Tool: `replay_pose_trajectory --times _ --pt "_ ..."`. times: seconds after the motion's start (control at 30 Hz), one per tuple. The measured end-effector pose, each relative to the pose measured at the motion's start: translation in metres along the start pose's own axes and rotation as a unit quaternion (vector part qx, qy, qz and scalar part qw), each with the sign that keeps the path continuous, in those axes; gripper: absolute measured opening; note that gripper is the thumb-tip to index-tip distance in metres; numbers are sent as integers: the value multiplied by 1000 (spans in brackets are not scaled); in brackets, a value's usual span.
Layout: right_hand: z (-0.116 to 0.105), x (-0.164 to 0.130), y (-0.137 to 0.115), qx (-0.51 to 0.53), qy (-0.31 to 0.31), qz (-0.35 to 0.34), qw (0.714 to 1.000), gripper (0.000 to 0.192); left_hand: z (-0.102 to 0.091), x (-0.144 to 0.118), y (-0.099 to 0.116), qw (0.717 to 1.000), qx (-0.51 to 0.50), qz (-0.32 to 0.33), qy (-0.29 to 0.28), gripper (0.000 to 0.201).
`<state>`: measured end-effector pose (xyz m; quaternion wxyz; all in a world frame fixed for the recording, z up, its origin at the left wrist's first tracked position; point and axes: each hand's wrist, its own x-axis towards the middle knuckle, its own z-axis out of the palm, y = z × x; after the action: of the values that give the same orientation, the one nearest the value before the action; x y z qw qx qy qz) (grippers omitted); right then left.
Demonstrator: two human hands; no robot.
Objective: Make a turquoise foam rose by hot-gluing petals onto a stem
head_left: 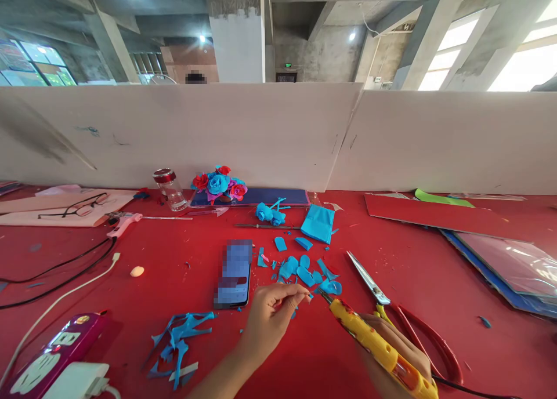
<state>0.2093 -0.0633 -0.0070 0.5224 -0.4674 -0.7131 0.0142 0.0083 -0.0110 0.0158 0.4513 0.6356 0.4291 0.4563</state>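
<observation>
We've got the yellow hot glue gun [378,345] gripped in our right hand [400,352], nozzle angled up at a small blue petal piece [310,296] pinched in our left hand [268,318] so the tip meets it. More blue petals [304,271] sit just past the fingertips, scissors [369,283] beside the gun.

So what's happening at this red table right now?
A person is making paper flowers. The right hand holds a yellow glue gun, nozzle aimed at a small blue piece pinched in the left hand. Cut blue petals lie just beyond, scissors to the right, a phone to the left. A finished bouquet stands by the partition.
</observation>
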Motion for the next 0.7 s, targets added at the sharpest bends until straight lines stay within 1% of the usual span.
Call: replay_pose_trajectory --times 0.17,0.23,0.37,0.43,0.57,0.7 --pt "-1 1 1 -12 -22 -20 999 16 0 0 -6 999 17 16 23 24" --pt "-1 1 1 -17 -18 -25 999 16 -1 0 -8 999 19 15 25 24" --pt "1 0 1 -16 -6 7 1000 14 -1 0 -6 1000 8 23 18 23" --pt "2 0 2 -17 -1 11 1000 12 -1 0 -5 1000 6 25 17 23" --pt "4 3 -1 -28 20 6 999 9 0 -1 -5 1000 -8 13 12 23" --pt "4 8 -5 -21 33 2 999 11 1 -2 -7 1000 -19 -13 4 24"
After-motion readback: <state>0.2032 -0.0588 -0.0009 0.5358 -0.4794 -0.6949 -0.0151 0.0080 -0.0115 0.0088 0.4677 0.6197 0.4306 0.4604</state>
